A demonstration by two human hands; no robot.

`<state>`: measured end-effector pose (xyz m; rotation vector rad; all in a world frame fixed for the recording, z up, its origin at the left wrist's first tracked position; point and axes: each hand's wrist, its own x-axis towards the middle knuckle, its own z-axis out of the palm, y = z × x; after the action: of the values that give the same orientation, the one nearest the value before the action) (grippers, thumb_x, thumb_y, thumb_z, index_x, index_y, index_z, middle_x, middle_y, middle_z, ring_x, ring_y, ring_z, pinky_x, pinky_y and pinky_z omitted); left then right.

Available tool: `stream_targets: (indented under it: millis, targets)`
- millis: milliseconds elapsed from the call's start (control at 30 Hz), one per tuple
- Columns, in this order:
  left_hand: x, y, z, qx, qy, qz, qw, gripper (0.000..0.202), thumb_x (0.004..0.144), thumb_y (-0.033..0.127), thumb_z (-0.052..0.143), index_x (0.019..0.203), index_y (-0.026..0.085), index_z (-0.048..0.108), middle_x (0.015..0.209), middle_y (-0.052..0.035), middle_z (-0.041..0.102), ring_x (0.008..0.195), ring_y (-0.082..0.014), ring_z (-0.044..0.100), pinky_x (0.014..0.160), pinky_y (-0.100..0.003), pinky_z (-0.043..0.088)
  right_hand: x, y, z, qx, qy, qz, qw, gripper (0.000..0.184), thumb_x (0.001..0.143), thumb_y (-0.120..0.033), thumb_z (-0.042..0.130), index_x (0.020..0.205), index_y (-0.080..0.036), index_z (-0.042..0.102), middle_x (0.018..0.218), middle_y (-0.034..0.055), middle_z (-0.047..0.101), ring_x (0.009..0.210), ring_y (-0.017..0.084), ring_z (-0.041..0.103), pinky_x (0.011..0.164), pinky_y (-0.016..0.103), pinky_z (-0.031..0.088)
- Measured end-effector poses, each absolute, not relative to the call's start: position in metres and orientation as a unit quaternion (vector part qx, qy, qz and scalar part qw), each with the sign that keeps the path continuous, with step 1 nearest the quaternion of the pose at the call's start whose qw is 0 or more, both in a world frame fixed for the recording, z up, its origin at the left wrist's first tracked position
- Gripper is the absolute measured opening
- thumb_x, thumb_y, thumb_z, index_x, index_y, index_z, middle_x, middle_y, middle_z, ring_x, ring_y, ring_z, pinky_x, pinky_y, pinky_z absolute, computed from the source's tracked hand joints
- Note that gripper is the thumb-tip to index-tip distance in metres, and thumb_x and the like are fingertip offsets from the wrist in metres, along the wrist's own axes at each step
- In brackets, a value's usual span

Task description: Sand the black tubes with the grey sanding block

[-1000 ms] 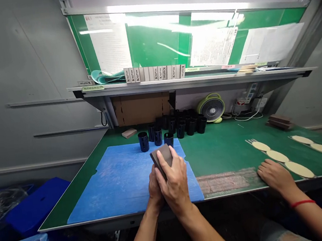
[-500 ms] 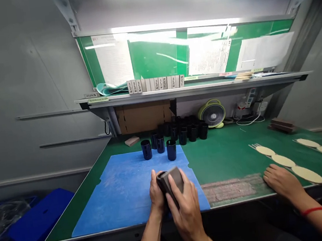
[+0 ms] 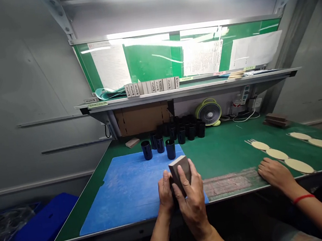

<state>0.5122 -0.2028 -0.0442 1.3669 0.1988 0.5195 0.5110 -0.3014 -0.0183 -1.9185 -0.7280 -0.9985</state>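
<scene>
My right hand [image 3: 192, 196] grips a grey-brown sanding block [image 3: 180, 171] and presses it on a dark cylinder that my left hand [image 3: 165, 192] holds beneath it. The cylinder is almost wholly hidden by the block and my fingers. Both hands work over the near right part of a blue mat [image 3: 128, 187]. Three dark cylinders [image 3: 171, 149] stand upright at the mat's far edge, just beyond my hands.
Another person's hand [image 3: 274, 173] with a red wristband rests flat on the green bench [image 3: 226, 149] to my right, beside beige oval discs [image 3: 276, 154]. More dark cylinders [image 3: 185, 129], a small fan [image 3: 208, 112] and a shelf with boxes [image 3: 152, 86] stand behind. Blue bins [image 3: 44, 222] sit on the left.
My hands, with the block and cylinder, drifted right along the mat's near edge, the block now tilted up higher. The camera view tilted upward. The other person's hand stayed put.
</scene>
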Motion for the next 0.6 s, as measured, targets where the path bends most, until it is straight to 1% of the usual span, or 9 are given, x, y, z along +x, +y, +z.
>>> stream_targets:
  millis: [67,133,233,300,367,467,533,600]
  targets:
    - [0.510,-0.207,-0.040,0.627,0.069,0.246,0.736,0.060,0.089,0.074,0.047,0.064,0.021,0.061,0.060,-0.0035,0.057,0.059,-0.0184,0.049,0.062,-0.032,0.044,0.508,-0.311,-0.019,-0.770,-0.271,-0.388,0.427,0.062,0.100,-0.024,0.056,0.157,-0.032,0.033,0.166,0.0150,0.021,0.142,0.035,0.039,0.107,0.058,0.043]
    - [0.509,-0.207,-0.036,0.626,0.076,0.267,0.729,0.064,0.088,0.076,0.045,0.064,0.019,0.062,0.060,-0.0027,0.056,0.059,-0.0170,0.048,0.063,-0.031,0.043,0.502,-0.320,-0.024,-0.779,-0.275,-0.378,0.419,0.061,0.100,-0.023,0.055,0.157,-0.033,0.034,0.165,0.0142,0.022,0.143,0.035,0.039,0.107,0.058,0.043]
    - [0.510,-0.203,-0.034,0.612,0.121,0.287,0.727,0.069,0.087,0.080,0.042,0.059,0.020,0.060,0.059,-0.0026,0.057,0.059,-0.0170,0.050,0.064,-0.030,0.044,0.487,-0.333,-0.042,-0.782,-0.303,-0.387,0.383,0.056,0.100,-0.021,0.051,0.153,-0.036,0.041,0.163,0.0133,0.028,0.139,0.036,0.045,0.098,0.055,0.051]
    - [0.511,-0.202,-0.035,0.594,0.128,0.263,0.749,0.070,0.085,0.083,0.041,0.060,0.020,0.059,0.057,-0.0025,0.058,0.056,-0.0173,0.053,0.060,-0.030,0.045,0.479,-0.345,-0.056,-0.791,-0.286,-0.388,0.377,0.053,0.100,-0.024,0.049,0.152,-0.034,0.044,0.160,0.0139,0.035,0.133,0.036,0.051,0.092,0.053,0.054]
    - [0.513,-0.201,-0.037,0.561,0.122,0.219,0.789,0.069,0.083,0.085,0.041,0.065,0.020,0.058,0.054,-0.0026,0.059,0.051,-0.0180,0.056,0.055,-0.030,0.045,0.479,-0.356,-0.062,-0.799,-0.243,-0.368,0.409,0.054,0.101,-0.030,0.050,0.154,-0.030,0.041,0.158,0.0150,0.038,0.134,0.036,0.051,0.097,0.056,0.052]
    - [0.515,-0.202,-0.036,0.506,0.111,0.177,0.837,0.069,0.082,0.085,0.043,0.070,0.019,0.058,0.053,-0.0031,0.060,0.048,-0.0178,0.058,0.051,-0.028,0.045,0.495,-0.362,-0.055,-0.788,-0.209,-0.304,0.493,0.062,0.100,-0.037,0.053,0.158,-0.026,0.034,0.160,0.0139,0.036,0.144,0.034,0.040,0.113,0.059,0.039]
    - [0.517,-0.201,-0.034,0.480,0.097,0.172,0.855,0.068,0.084,0.083,0.045,0.073,0.017,0.058,0.056,-0.0032,0.061,0.050,-0.0163,0.059,0.051,-0.026,0.045,0.509,-0.354,-0.047,-0.765,-0.196,-0.252,0.559,0.062,0.100,-0.040,0.054,0.157,-0.025,0.035,0.160,0.0126,0.037,0.147,0.032,0.036,0.118,0.057,0.034]
    - [0.518,-0.199,-0.032,0.459,0.079,0.169,0.869,0.066,0.086,0.080,0.046,0.081,0.016,0.061,0.063,-0.0031,0.064,0.052,-0.0159,0.062,0.052,-0.025,0.046,0.520,-0.340,-0.043,-0.729,-0.185,-0.194,0.630,0.062,0.099,-0.041,0.055,0.156,-0.023,0.037,0.158,0.0124,0.041,0.147,0.030,0.037,0.119,0.054,0.034]
